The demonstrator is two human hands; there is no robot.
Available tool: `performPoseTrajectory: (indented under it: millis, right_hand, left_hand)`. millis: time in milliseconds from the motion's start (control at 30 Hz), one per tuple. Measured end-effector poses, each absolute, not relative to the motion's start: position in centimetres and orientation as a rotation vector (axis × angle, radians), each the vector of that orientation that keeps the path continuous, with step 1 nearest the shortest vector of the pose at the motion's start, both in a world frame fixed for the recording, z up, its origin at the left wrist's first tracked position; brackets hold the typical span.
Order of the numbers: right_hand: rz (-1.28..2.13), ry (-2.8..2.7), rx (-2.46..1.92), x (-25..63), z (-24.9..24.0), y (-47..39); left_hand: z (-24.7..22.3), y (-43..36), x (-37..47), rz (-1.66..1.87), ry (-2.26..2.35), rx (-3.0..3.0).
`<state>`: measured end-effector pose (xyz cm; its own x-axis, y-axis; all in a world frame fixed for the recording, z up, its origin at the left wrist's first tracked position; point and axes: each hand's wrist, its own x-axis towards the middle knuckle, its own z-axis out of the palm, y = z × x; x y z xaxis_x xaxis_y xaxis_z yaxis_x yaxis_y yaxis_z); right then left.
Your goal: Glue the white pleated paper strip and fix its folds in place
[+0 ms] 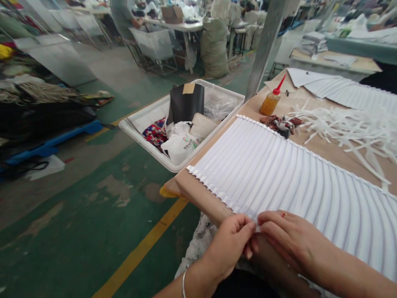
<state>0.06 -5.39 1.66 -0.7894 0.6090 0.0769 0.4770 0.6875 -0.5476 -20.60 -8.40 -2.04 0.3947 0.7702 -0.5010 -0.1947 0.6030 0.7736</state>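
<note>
Ribbed white panel [279, 169]: smooth, faintly glossy; paper or plastic, unclear
Surface [198, 188]: matt brown paper
Bottle [270, 104]: translucent plastic, glossy red nozzle [280, 84]
Tub [145, 145]: smooth white plastic
Post [265, 45]: dull grey metal
Sack [214, 47]: rough, woven
Bangle [183, 283]: smooth, shiny metal

The fingers of the left hand [234, 240] and right hand [294, 238] pinch the near edge of a ridged white sheet [273, 165], almost meeting there. It lies on a brown-covered counter [198, 187]. Beyond its far edge are a red-tipped bottle [269, 102] of amber liquid, a crumpled patterned cloth [283, 125] and tangled white strips [356, 128]. Beside the counter, a white bin [145, 145] holds a black curved piece [186, 103] and a printed plastic bag [181, 145].
</note>
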Motion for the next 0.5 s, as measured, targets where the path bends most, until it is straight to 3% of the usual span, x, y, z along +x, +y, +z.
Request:
performPoseTrajectory:
  millis: [200, 333, 500]
  right_hand:
    - [1.431, -2.235, -1.351, -0.5, 1.6, -4.6]
    - [1.343, -2.244, -1.429, -1.1, 0.8, -2.0]
    - [0.987, -2.466, -1.428, -1.7, 0.3, 1.4]
  left_hand:
    - [-2.2, -9.9, -22.0, 0.880, 1.114, 1.032]
    - [-2.6, -9.8, -22.2, 0.929, 1.200, 1.091]
    - [-3.1, -9.5, -23.2, 0.977, 1.326, 1.329]
